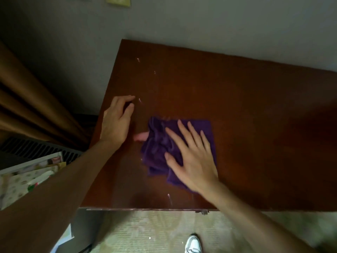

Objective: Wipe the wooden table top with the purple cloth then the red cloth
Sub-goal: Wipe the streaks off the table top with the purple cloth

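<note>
purple cloth point(160, 147) under right hand point(191, 159) fingers point(182, 132)

Desk point(237, 106): dark red-brown wood, smooth w/ faint sheen, pale scuffs at frame centre-left. Purple cloth point(156, 143): soft matt terry, crumpled. Curtain point(27, 99), frame left: brown fabric, pleated.

Room as we find it. Wall point(182, 21): plain grey, running behind the far edge of the surface, dim toward the left. Two pale sheets point(118, 0) fixed high on it, cut by the frame. Curtain point(32, 106): brown, in heavy folds, hanging off the surface's left edge. Vent grille point(36, 148): dark slats, low beneath the curtain. We note a box of patterned packets point(27, 179) below it. Floor point(155, 229): pale woven covering, past the near edge. Light: soft and muted overall.
</note>
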